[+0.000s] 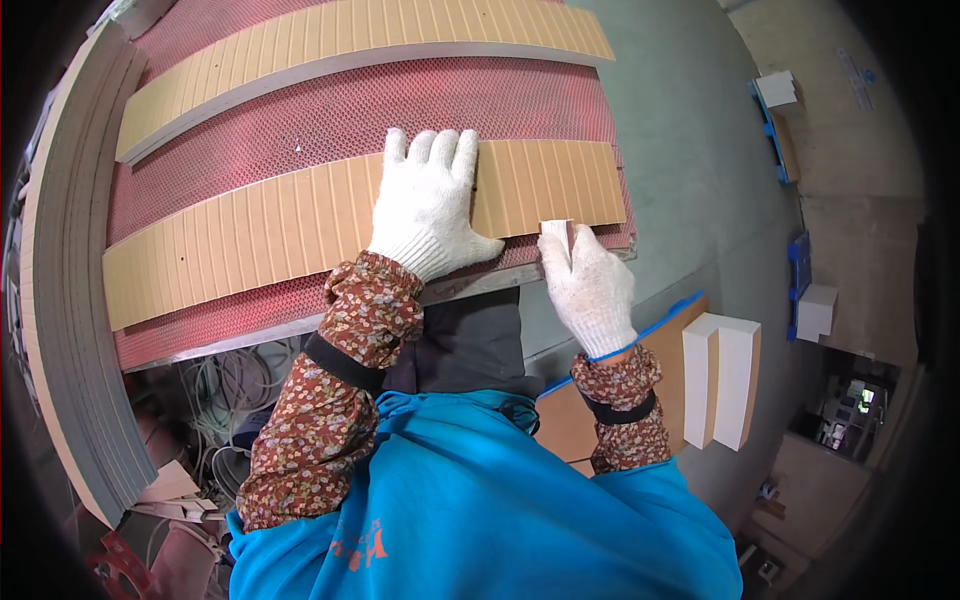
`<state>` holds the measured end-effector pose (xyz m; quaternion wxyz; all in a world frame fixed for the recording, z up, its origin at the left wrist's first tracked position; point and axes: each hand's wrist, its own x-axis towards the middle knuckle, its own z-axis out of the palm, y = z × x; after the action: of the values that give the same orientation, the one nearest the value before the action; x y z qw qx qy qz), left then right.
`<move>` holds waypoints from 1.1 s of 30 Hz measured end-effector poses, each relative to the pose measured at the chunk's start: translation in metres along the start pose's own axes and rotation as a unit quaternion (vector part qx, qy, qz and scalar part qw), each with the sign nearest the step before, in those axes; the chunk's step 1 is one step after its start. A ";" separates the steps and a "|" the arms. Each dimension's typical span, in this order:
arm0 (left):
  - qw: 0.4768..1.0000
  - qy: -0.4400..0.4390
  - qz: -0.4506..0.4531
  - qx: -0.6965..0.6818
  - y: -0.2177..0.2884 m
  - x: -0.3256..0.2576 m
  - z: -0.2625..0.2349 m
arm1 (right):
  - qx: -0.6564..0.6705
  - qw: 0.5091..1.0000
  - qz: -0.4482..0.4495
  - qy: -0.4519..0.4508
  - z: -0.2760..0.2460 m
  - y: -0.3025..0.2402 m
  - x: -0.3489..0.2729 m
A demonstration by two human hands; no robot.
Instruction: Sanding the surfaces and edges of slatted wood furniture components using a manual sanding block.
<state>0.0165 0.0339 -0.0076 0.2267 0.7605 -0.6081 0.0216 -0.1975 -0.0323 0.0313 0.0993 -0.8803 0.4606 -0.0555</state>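
Near strip: a long tan grooved strip lay across the red mesh worktop, its long axis running left to right, bowed by the lens.
Far strip: a 2nd tan grooved strip lay parallel, well apart toward the far side.
Left hand: the white-gloved left hand rested flat on the near strip, fingers spread and pointing away from the body, palm pressing right of the strip's middle.
Right hand: the gloved right hand sat at the strip's near right corner, fingers pressed together around a small pale block.
Block position: its top touched the strip's near edge, just beside the left hand's thumb.
Key relation: the strip's uncovered length lay mostly leftward of the block; only a short stretch remained to the right end.
Nearer hand: the right hand was nearer that right end, the left hand nearer the middle.
Aside: 2 white blocks stood on a brown board lower right; a grey panel stack curved along the left.
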 end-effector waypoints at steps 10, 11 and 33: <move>1.000 -0.002 -0.002 -0.016 0.003 0.001 -0.007 | -0.042 0.997 -0.071 0.008 0.002 0.000 0.015; 1.000 -0.012 -0.007 -0.023 0.003 0.002 -0.008 | -0.037 0.998 -0.049 0.009 -0.001 -0.008 0.025; 1.000 0.009 -0.008 -0.025 0.000 -0.001 -0.001 | -0.057 0.997 -0.042 -0.026 -0.001 -0.002 0.016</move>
<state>0.0162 0.0355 -0.0073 0.2512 0.7594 -0.6001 0.0108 -0.1870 -0.0444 0.0323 0.0587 -0.9043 0.4228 -0.0104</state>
